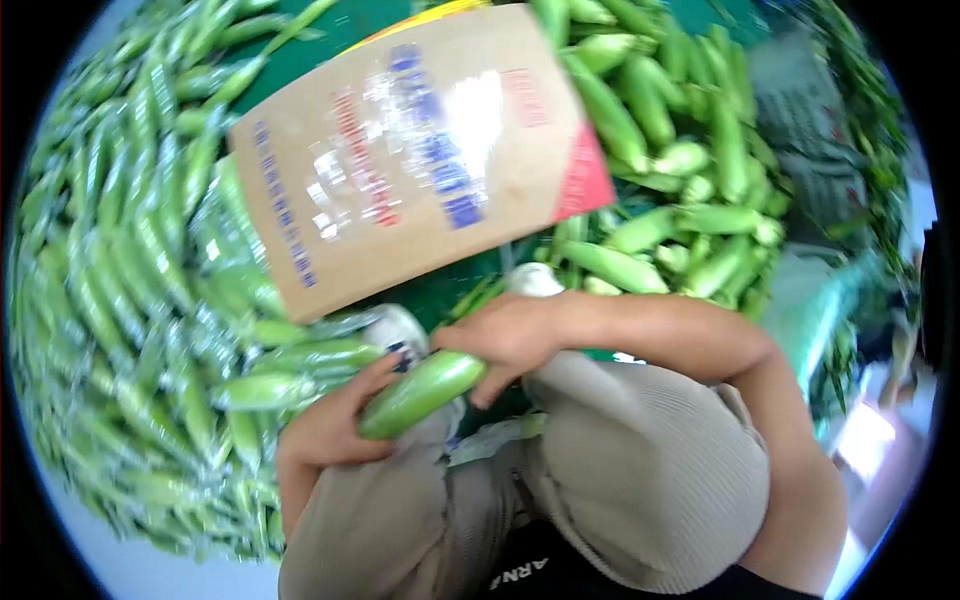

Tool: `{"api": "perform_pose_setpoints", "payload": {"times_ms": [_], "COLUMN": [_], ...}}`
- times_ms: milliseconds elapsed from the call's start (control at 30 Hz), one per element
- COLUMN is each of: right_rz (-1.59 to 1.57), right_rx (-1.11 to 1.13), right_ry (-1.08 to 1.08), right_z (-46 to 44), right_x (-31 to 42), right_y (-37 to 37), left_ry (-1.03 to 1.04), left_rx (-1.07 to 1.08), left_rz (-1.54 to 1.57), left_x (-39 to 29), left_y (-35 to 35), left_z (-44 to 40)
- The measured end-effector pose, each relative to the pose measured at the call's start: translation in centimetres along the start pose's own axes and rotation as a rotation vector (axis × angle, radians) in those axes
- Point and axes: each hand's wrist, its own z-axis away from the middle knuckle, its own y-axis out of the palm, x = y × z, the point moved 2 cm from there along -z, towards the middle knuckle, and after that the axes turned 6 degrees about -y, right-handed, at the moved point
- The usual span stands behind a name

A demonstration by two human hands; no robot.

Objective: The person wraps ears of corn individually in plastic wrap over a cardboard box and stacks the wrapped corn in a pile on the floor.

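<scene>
A green husked ear of corn (422, 396) lies slantwise between my two hands, above my lap. My left hand (338, 420) grips its lower left end, fingers wrapped round it. My right hand (505, 335) holds the upper right end from above, the thumb on the near side. The corn's surface looks smooth and shiny. Just beyond the hands lies a large brown cardboard sheet (290, 190) with blue and red print and glare on it.
Many shiny, wrapped-looking green ears (120, 270) are heaped along the left. More husked ears (640, 90) are piled at the upper right, beside printed sacks (800, 100) and a pale green plastic bag (815, 310). My shoes show between the cardboard and my knees.
</scene>
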Motion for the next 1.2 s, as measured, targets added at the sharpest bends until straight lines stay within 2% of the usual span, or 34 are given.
{"api": "perform_pose_setpoints", "payload": {"times_ms": [33, 67, 100, 167, 200, 233, 267, 300, 367, 400, 433, 467, 500, 533, 567, 600, 633, 667, 700, 733, 767, 800, 833, 867, 967, 1000, 1033, 1100, 1133, 1167, 1200], "right_rz": [-0.006, -0.290, -0.580, -1.263, -1.188, -1.162, -0.950, -0.730, -0.076, 0.226, 0.090, -0.010, -0.085, 0.222, 0.379, 0.521, 0.545, 0.408, 0.397, 0.422, 0.477, 0.374, 0.364, 0.304, 0.300, 0.591, 0.709, 0.825, 0.868, 0.869, 0.819], "right_rx": [-0.029, -0.027, -0.031, 0.019, -0.173, -0.182, -0.168, -0.157, -0.269, -0.311, -0.296, -0.398, -0.507, -0.581, -0.618, -0.469, -0.430, -0.449, -0.530, -0.622, -0.700, -0.820, -0.828, -0.954, -1.157, -1.046, -0.992, -0.989, -0.920, -0.851, -0.738], "right_ry": [0.045, 0.048, 0.027, 0.098, -0.012, -0.093, -0.092, -0.089, -0.254, -0.342, -0.204, 0.001, 0.330, 0.589, 0.703, 0.896, 1.072, 1.070, 1.030, 0.926, 0.747, 0.728, 0.646, 0.536, 0.211, 0.160, 0.160, 0.096, 0.005, 0.014, 0.138], "right_z": [-0.9, -1.5, -2.1, -2.6, -3.9, -6.0, -6.7, -7.0, -5.8, -4.7, -0.9, 2.8, 6.9, 11.5, 15.8, 18.8, 20.5, 21.6, 21.2, 21.5, 22.5, 23.5, 24.9, 25.1, 21.3, 17.7, 13.1, 5.7, 2.4, -0.3, -2.4], "right_x": [-2.3, -3.9, -4.7, -4.0, -3.7, -3.9, -2.8, -1.8, -4.5, -5.4, -5.5, -7.4, -9.0, -10.8, -12.0, -13.3, -15.2, -17.4, -16.6, -16.6, -16.2, -15.3, -14.4, -11.9, -5.7, -2.8, 0.0, -1.6, -1.9, -2.7, -3.7], "right_y": [2.8, 5.3, 7.1, 8.9, 9.2, 9.0, 7.9, 6.5, 5.4, 5.4, 2.6, 1.9, 1.4, 1.5, 2.1, 3.2, 5.2, 6.6, 6.8, 7.5, 7.8, 8.1, 7.5, 5.8, -3.1, -8.2, -12.4, -18.0, -20.3, -21.8, -22.8], "left_ry": [0.088, -0.039, 0.049, 0.342, 0.530, 0.697, 0.749, 0.802, 0.898, 0.645, 0.553, 0.282, -0.012, -0.156, -0.301, -0.187, -0.058, 0.098, 0.246, 0.344, 0.443, 0.501, 0.506, 0.510, 0.488, 0.580, 0.656, 0.815, 0.882, 0.829, 0.775], "left_rx": [-0.057, -0.140, -0.214, -0.477, -0.650, -0.822, -0.932, -0.854, -0.715, -1.277, -1.398, -1.484, -1.532, -1.547, -1.506, -1.585, -1.653, -1.569, -1.468, -1.345, -1.196, -1.162, -1.154, -1.132, -1.146, -1.226, -1.317, -1.520, -1.553, -1.475, -1.393], "left_rz": [0.058, -0.129, -0.283, 0.005, 0.467, 0.942, 1.079, 1.018, 0.908, 0.637, 0.590, 0.256, -0.073, -0.528, -0.758, -0.896, -1.037, -0.770, -0.503, -0.607, -0.850, -0.864, -0.945, -1.028, -1.020, -0.981, -0.994, -0.998, -1.014, -1.061, -1.103], "left_x": [1.7, 3.0, 5.3, 6.3, 7.1, 6.9, 0.9, 1.6, 4.4, 1.7, 0.6, 2.7, 5.1, 5.6, 5.1, 4.6, 3.6, 2.7, 1.0, -1.1, -3.1, -4.3, -5.2, -5.5, -5.1, -4.9, -5.6, -7.6, -9.3, -11.2, -13.0], "left_y": [-0.5, -1.6, -3.3, -4.3, -3.4, -1.7, 0.7, -1.1, -5.8, -5.6, -6.0, -8.0, -9.7, -9.8, -9.5, -9.7, -10.0, -9.9, -9.1, -8.4, -8.4, -8.3, -8.3, -8.5, -9.3, -9.8, -9.8, -9.7, -10.0, -10.7, -11.6], "left_z": [0.5, 1.0, 1.9, 0.8, -0.6, -1.2, -3.1, -2.3, -0.1, 2.1, 4.4, 6.7, 9.3, 9.8, 9.7, 8.7, 7.0, 4.9, 2.1, -0.8, -3.6, -6.0, -8.1, -9.3, -9.8, -10.1, -10.1, -10.1, -10.3, -10.7, -11.1]}}
